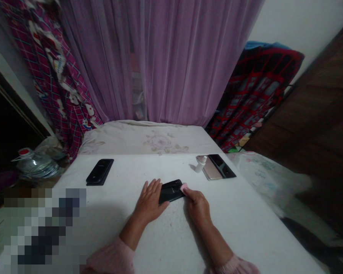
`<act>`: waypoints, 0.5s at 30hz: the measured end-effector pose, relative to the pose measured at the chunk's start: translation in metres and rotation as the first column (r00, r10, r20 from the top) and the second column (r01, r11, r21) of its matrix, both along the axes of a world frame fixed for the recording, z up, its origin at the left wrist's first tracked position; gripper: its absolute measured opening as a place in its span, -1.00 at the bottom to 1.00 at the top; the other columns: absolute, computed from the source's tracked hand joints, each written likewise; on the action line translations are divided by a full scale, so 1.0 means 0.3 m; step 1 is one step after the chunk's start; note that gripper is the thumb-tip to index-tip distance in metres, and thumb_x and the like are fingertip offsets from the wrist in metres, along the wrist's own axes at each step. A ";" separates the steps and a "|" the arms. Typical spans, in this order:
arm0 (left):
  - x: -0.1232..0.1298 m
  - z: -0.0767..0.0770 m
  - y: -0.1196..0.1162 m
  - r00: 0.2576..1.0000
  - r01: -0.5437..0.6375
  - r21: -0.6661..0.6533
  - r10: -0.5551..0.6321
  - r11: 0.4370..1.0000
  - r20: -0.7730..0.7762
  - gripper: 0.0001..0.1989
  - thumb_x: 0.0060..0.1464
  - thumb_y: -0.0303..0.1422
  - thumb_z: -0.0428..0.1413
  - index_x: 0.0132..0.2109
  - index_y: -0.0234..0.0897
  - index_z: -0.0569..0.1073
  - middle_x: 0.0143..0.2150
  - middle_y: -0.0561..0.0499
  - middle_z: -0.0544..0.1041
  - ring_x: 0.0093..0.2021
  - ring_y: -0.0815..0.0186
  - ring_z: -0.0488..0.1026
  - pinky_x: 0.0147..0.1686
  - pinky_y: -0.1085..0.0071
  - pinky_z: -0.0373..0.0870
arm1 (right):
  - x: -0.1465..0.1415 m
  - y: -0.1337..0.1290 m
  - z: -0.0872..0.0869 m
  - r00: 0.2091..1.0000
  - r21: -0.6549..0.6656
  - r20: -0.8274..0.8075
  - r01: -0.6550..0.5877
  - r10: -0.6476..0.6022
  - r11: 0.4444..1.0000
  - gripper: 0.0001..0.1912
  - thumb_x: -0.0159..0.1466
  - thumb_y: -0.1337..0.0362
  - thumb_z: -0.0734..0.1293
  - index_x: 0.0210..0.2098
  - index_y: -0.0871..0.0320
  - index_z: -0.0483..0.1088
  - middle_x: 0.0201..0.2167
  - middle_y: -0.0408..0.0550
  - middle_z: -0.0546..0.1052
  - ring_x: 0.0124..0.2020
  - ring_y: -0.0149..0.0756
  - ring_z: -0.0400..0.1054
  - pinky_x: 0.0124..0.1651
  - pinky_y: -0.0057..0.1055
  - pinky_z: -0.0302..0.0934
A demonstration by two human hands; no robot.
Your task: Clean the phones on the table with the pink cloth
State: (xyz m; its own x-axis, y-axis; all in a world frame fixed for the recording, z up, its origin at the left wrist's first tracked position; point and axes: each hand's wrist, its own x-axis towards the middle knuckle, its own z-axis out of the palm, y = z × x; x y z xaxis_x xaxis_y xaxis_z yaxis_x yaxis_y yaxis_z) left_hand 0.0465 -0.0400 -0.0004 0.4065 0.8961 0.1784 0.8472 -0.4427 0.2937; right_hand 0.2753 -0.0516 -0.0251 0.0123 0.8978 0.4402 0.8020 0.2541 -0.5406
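Observation:
A black smartphone [173, 191] lies on the white-covered table in the middle, its left end under my left hand [150, 201]. The fingers of that hand reach toward the phone's far edge and the thumb lies along the near edge, so it holds the phone in place. My right hand [198, 207] is closed in a pinch on a small pink cloth [184, 187], which touches the phone's right end. Most of the cloth is hidden by the fingers. To the right of the phone stands a small white bottle [200, 164], upright beside a rose-gold phone [210, 168].
A black phone [100, 171] rests on a dark flat piece at the table's left. Another dark glossy panel [223, 166] lies against the rose-gold phone. Purple curtains [177, 61] hang behind the table [171, 239]. A large water bottle [38, 163] stands left, below table level. The lower left is pixelated.

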 end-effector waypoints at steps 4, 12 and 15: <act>-0.003 0.005 0.002 1.000 0.016 -0.016 -0.016 1.000 -0.009 -0.36 0.17 -0.11 0.05 0.29 -0.37 0.21 0.36 -0.22 0.19 0.37 0.03 0.07 0.34 -0.02 -0.12 | -0.019 0.023 0.019 0.999 -0.012 0.022 0.030 -0.030 0.999 -0.56 0.13 0.47 0.18 -0.12 0.09 0.57 -0.27 0.01 0.63 -0.26 -0.18 0.48 -0.16 -0.31 0.35; -0.001 0.002 0.000 1.000 0.009 0.003 -0.009 1.000 0.003 -0.38 0.19 -0.09 0.03 0.29 -0.35 0.20 0.35 -0.22 0.21 0.37 0.02 0.07 0.34 -0.02 -0.12 | -0.074 0.192 0.064 0.966 -0.131 -0.255 0.016 -0.049 0.991 -0.68 0.13 0.38 0.25 -0.25 0.03 0.61 -0.30 -0.05 0.65 -0.23 -0.15 0.51 -0.11 -0.25 0.36; 0.002 -0.004 -0.001 1.000 0.001 0.014 -0.001 1.000 0.009 -0.31 0.17 -0.06 0.06 0.31 -0.35 0.15 0.36 -0.23 0.18 0.37 0.02 0.05 0.33 -0.03 -0.12 | -0.047 0.209 0.073 0.791 -0.232 -0.595 -0.004 -0.139 0.973 -0.74 0.09 0.29 0.32 -0.26 0.10 0.61 -0.28 -0.03 0.65 -0.17 -0.11 0.51 -0.04 -0.16 0.37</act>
State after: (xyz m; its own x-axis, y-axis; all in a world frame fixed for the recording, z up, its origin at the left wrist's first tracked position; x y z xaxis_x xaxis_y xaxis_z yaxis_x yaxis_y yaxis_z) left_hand 0.0470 -0.0402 -0.0015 0.4057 0.8931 0.1943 0.8440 -0.4476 0.2956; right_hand 0.2613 0.0113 -0.0033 0.2755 0.9534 0.1232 0.3032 0.0354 -0.9523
